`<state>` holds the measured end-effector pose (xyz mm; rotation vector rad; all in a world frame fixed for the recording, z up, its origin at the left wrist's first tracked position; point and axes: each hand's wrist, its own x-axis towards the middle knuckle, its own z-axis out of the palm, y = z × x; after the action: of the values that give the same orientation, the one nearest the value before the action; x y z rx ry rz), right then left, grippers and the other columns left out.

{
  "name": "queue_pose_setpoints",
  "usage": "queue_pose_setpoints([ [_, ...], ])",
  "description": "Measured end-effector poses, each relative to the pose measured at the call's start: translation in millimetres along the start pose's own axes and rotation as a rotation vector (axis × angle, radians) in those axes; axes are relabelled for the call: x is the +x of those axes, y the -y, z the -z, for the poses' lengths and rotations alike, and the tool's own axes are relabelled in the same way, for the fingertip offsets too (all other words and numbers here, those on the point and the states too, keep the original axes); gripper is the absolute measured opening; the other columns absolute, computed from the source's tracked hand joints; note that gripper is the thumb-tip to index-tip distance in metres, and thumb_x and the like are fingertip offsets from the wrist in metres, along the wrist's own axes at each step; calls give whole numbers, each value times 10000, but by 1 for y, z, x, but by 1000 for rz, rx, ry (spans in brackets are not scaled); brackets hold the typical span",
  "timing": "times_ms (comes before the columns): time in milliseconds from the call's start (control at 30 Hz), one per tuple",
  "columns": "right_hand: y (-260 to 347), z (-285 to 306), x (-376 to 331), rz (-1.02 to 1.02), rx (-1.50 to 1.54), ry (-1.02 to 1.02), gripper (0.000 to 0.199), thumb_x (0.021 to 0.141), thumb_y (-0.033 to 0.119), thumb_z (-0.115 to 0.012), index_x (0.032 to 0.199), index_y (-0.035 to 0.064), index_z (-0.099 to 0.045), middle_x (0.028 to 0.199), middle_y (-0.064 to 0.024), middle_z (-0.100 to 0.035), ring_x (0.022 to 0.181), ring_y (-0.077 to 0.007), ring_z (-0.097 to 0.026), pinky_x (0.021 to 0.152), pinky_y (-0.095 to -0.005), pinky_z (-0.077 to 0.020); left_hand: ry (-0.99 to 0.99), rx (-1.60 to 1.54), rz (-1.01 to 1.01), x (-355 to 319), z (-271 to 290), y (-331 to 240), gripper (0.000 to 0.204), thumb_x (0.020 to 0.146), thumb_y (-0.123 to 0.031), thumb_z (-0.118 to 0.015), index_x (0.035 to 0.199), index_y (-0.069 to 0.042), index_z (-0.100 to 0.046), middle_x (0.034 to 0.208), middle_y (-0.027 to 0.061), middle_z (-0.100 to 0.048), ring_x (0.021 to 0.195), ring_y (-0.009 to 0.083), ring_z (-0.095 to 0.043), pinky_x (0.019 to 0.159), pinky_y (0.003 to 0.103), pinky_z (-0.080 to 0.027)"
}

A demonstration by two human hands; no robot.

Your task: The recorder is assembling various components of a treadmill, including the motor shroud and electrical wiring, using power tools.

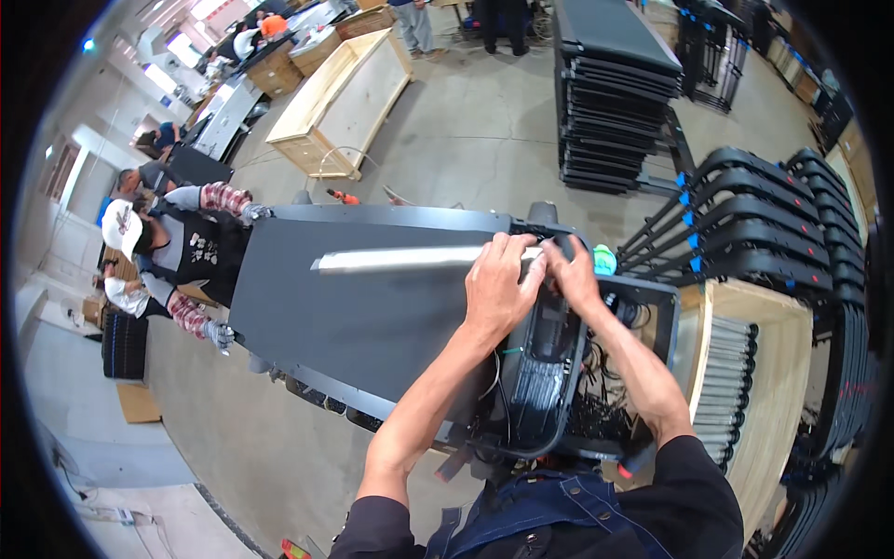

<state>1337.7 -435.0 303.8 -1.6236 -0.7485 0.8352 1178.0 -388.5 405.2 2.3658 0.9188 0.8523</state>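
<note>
Apparently for steadiness, a long silver metal bar (400, 260) is gripped near its right end in the left hand (504, 287) over the flat black deck (363, 321), toward its far edge, while the right hand's (572, 274) hold beside it cannot be told.

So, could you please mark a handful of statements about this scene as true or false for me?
1. The left hand and the right hand are both near the same end of the silver bar. True.
2. The silver bar is underneath the black board. False: it is above the board's top face.
3. The wooden crate on the right holds silver rods with black ends. True.
4. The wearer's own hands are gloved. False: they are bare; the co-worker at the board's far end wears gloves.
5. The tall stack of black panels stands at the picture's lower left. False: it stands toward the upper right.
</note>
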Motion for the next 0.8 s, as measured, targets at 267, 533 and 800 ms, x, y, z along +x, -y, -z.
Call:
queue_pose_setpoints([
  [267, -9, 21, 144, -48, -256, -119, 735, 875, 688, -646, 1090, -14, -615, 623, -84, -616, 489, -200, -627, 523, -347, -516, 262, 441, -4, 55, -14, 181, 169, 977, -190, -591, 1016, -27, -610, 1035, 161, -625, 1038, 365, -622, 918, 492, -488],
  [533, 32, -23, 188, -101, -218, 370, 685, 912, 674, -613, 1117, 21, -595, 652, -50, -544, 436, -135, -557, 351, -291, -414, 157, 507, -195, 82, 32, 172, 151, 886, -144, -694, 950, -68, -580, 973, 113, -647, 1010, 328, -625, 830, 466, -468],
  [800, 91, -109, 172, 140, -697, 844, 924, 911, 803, -440, 1200, -43, -673, 704, -139, -673, 482, -206, -623, 597, -380, -566, -86, 75, 329, -45, 84, 117, 305, 924, -210, -716, 1178, -49, -671, 1079, 135, -660, 1043, 298, -647, 900, 406, -505],
])
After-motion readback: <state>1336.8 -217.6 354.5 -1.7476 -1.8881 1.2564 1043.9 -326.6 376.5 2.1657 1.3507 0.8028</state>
